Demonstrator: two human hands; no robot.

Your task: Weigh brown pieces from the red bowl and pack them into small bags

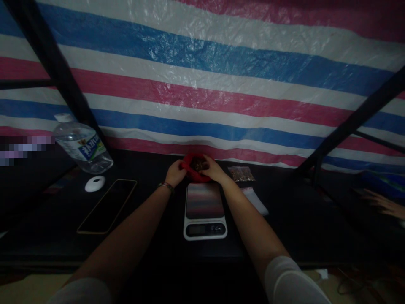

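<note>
A red bag (192,173), its mouth spread wide, stands at the back of the black table with small brown pieces (198,163) inside. My left hand (176,173) is closed on its left edge. On the right side, my right hand (214,169) has its fingers curled over the rim, with the thumb side near the brown pieces; whether it pinches any of them I cannot make out. Just in front of the bag lies a white kitchen scale (205,211) with a shiny platform and a dark display. To its right are a small clear bag of brown pieces (241,173) and a stack of white bags (255,200).
On the left are a phone (107,207), a white rounded device (95,183) and a plastic bottle (82,143). Black metal bars (351,122) slant up at both sides. Striped sheeting (202,105) hangs behind. Another person's hand (384,203) shows at far right.
</note>
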